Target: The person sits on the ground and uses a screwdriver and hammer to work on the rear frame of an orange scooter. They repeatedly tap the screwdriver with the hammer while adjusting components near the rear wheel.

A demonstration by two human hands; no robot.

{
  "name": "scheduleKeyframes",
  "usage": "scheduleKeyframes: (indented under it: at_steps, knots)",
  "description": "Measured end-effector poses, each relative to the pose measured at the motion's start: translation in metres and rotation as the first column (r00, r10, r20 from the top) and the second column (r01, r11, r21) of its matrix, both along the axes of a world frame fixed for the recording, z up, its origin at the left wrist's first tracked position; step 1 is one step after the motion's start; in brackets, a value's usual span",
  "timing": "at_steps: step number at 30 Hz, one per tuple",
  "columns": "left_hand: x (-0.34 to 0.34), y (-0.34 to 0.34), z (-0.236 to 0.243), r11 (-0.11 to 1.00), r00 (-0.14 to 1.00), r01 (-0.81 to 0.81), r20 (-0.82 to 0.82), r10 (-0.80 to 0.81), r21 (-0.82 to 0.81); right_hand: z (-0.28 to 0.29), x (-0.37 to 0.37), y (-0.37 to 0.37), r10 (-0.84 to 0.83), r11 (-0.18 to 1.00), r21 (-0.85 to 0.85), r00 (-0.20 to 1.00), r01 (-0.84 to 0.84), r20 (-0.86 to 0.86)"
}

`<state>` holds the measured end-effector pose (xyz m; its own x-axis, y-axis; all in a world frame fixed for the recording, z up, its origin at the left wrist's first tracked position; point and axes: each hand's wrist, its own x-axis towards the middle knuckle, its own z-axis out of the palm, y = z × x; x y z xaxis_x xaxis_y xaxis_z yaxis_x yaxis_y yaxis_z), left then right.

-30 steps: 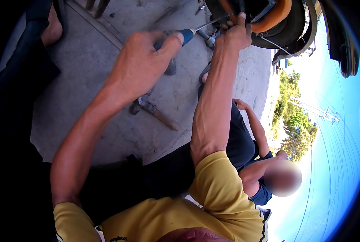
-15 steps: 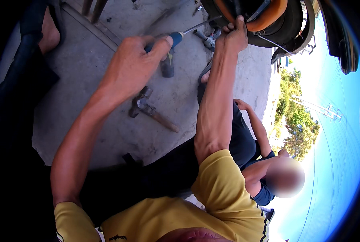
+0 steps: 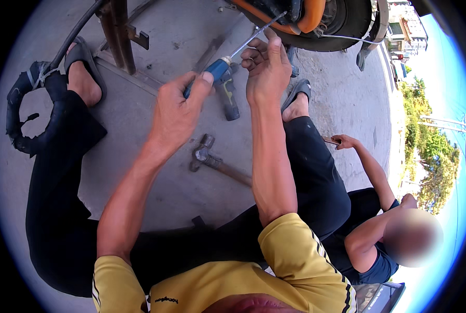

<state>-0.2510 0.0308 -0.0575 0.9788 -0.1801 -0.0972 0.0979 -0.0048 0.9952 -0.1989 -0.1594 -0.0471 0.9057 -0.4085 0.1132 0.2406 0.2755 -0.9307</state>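
In my left hand (image 3: pixel 176 112) is a screwdriver with a blue handle (image 3: pixel 215 71), gripped between thumb and curled fingers. Its long thin shaft slants up to the right, and the tip meets the lower part of an orange and black vehicle (image 3: pixel 311 16). My right hand (image 3: pixel 268 73) is raised just right of the shaft, its fingers loosely bent and apart, with nothing visible in them. Below the hands a hammer with a wooden handle (image 3: pixel 226 170) lies on the concrete. A dark tool with yellow-green marks (image 3: pixel 227 98) lies between my forearms.
A black tyre (image 3: pixel 360 23) and a thin metal rod (image 3: pixel 347 37) are at the upper right. Brown metal legs (image 3: pixel 119 39) rise at the upper left, near a black wrapped ring (image 3: pixel 15 115). Another person (image 3: pixel 366 208) sits at right, holding a small flat object.
My view has shifted, showing more of the ground and my feet. My right hand has come off the orange part, its fingers loosened. The screwdriver's tip now reaches the vehicle.
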Motion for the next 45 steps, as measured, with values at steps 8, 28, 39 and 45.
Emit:
scheduleKeyframes:
  at_steps: [8,28,39,45]
  knots:
    - [-0.003,-0.005,0.041,0.918,0.98,-0.093,0.199,0.015,0.386,0.023,-0.004,0.015,0.159,0.98,0.134,0.984,-0.147,-0.08]
    - [-0.023,-0.037,0.034,0.489,0.601,-0.566,0.738,-0.306,0.664,0.029,-0.009,0.01,0.232,0.925,0.316,0.972,-0.212,-0.027]
    - [-0.03,-0.051,0.03,0.654,0.735,-0.396,0.65,-0.195,0.644,0.019,-0.01,0.001,0.272,0.914,0.305,0.962,-0.267,0.026]
    - [-0.031,-0.052,0.024,0.656,0.743,-0.383,0.639,-0.199,0.651,0.019,-0.013,0.003,0.233,0.937,0.266,0.972,-0.227,0.009]
